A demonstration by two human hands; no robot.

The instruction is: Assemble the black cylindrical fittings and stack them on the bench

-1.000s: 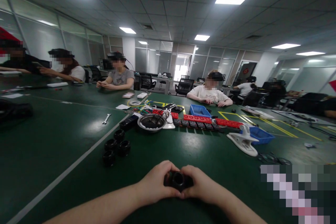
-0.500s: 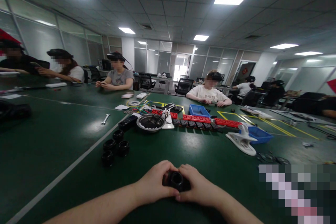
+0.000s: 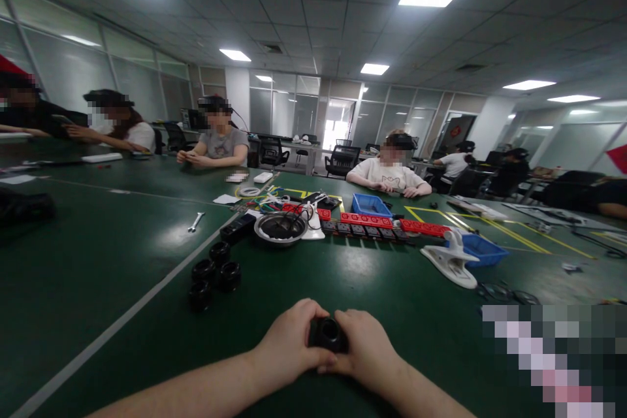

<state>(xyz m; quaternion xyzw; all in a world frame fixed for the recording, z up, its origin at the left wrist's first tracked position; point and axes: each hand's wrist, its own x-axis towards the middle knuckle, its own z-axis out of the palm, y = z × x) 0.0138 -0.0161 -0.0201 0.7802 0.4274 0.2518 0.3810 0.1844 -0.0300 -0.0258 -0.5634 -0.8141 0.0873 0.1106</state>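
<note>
A short, glossy black round part with a hole in its middle point(image 3: 330, 332) is held between both hands, near the table's front edge. My left hand point(image 3: 291, 343) wraps its left side, and my right hand point(image 3: 365, 346) closes round the right side. The thumbs meet in front of the part; its underside is hidden. Several like black round parts point(image 3: 230, 275) stand grouped on the green table point(image 3: 161, 346), to the left and farther off.
Beyond the hands lie a metal bowl point(image 3: 280, 228), a row of red socket strips point(image 3: 366, 219), a white clamp-like stand point(image 3: 449, 264) and two blue trays point(image 3: 484, 251). A wrench point(image 3: 196, 222) rests at the left. Co-workers point(image 3: 389, 170) sit across the table.
My right hand has shifted slightly round the black part, its thumb moving a little left under the left thumb. Both hands keep their hold.
</note>
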